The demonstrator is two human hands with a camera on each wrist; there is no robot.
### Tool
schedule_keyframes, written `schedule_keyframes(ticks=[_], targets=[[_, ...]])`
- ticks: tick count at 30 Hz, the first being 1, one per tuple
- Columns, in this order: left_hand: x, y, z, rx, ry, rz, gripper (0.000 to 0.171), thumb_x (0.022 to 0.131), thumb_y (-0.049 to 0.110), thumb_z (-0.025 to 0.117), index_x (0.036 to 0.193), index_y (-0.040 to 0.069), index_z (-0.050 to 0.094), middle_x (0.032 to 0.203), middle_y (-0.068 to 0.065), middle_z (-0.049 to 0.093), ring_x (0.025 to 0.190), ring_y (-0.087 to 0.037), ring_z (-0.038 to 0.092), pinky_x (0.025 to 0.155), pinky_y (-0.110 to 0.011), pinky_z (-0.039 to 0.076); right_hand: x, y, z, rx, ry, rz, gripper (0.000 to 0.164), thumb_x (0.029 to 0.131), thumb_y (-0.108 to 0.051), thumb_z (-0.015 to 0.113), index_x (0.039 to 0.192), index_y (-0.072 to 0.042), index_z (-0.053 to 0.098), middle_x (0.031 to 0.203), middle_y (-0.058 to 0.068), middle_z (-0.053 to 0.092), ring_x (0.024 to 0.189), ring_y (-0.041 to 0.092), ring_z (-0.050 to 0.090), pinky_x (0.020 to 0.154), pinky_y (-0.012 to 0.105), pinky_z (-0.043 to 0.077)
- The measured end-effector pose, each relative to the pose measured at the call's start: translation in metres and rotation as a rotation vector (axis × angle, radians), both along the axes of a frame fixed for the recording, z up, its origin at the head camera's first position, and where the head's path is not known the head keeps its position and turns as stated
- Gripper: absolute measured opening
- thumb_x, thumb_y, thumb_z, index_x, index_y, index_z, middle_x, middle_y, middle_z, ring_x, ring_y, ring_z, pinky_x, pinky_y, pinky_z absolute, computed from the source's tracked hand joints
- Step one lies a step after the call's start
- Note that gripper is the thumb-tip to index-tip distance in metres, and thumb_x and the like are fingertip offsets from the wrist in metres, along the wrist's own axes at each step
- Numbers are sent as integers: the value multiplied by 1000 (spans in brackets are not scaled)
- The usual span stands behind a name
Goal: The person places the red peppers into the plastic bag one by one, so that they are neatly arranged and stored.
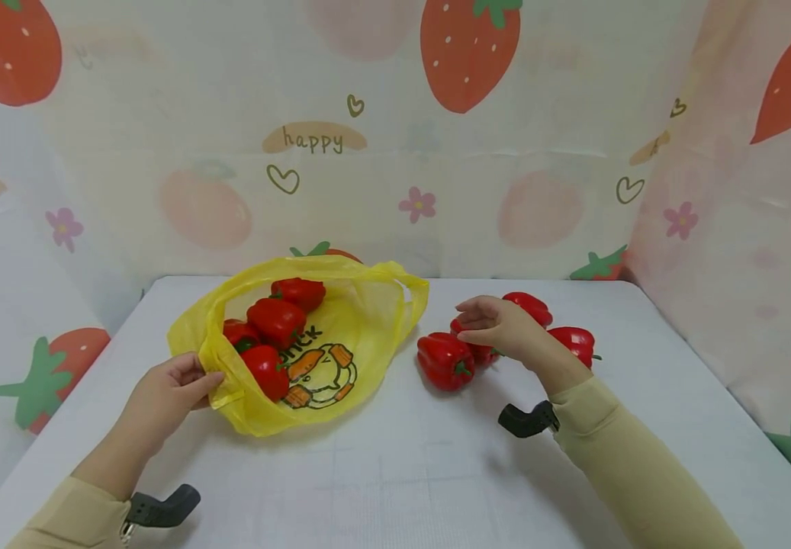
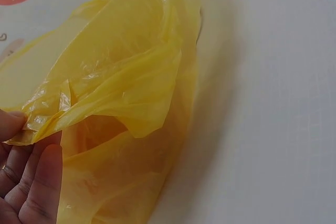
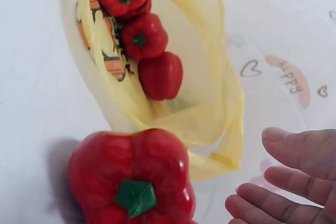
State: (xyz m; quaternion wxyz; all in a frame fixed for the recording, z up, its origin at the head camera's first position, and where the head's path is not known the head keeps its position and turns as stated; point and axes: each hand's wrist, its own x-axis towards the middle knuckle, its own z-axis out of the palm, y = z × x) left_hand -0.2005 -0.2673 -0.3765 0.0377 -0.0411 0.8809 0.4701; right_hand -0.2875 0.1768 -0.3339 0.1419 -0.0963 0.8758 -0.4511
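Observation:
A yellow plastic bag (image 1: 368,366) lies on its side with its mouth held wide, several red bell peppers (image 1: 276,322) showing inside. My left hand (image 1: 172,389) pinches the bag's rim between thumb and fingers, as the left wrist view also shows at the gathered plastic (image 2: 121,93). To the right of the bag, several more red bell peppers sit on the table. My right hand (image 1: 505,328) is over this group, fingers extended and nothing in its grasp, partly hiding one pepper (image 1: 480,354). The closest pepper to the bag (image 3: 131,177) looms large beside the right fingers (image 3: 283,203).
Two peppers lie farther right, one behind the right wrist (image 1: 528,307) and one by the forearm (image 1: 573,345). Everything rests on a white table (image 1: 395,488). A strawberry-print cloth (image 1: 368,206) hangs behind and along both sides.

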Motion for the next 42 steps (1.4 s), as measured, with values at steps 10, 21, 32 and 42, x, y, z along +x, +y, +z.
schedule_keyframes(ticks=[10, 21, 32, 42], targets=[[-1, 0, 0, 17, -9, 0, 49, 88, 41, 56, 118, 3, 51, 107, -12, 61, 89, -18, 62, 76, -28, 54, 8, 12, -21, -20, -19, -32, 52, 79, -24, 71, 125, -12, 51, 122, 9, 56, 112, 26, 52, 87, 42, 49], [-2, 2, -1, 24, -21, 6, 49, 88, 42, 56, 118, 4, 51, 107, -12, 61, 88, -18, 61, 76, -29, 54, 16, 8, -41, -15, 1, -58, 55, 78, -23, 72, 127, -14, 49, 119, 8, 56, 109, 24, 54, 85, 37, 51], [-2, 3, -1, 34, -19, 0, 49, 88, 41, 57, 118, 3, 51, 107, -12, 62, 88, -17, 62, 76, -28, 54, 14, -9, -50, 55, 32, -88, 68, 75, -30, 75, 134, -15, 44, 127, 8, 51, 113, 26, 50, 88, 39, 49], [-1, 4, -1, 36, -26, 8, 47, 88, 40, 57, 117, 3, 51, 105, -11, 62, 88, -17, 61, 75, -27, 54, 10, -24, -58, 185, 80, -117, 83, 71, -34, 78, 139, -13, 36, 137, 7, 43, 125, 28, 38, 97, 48, 40]])
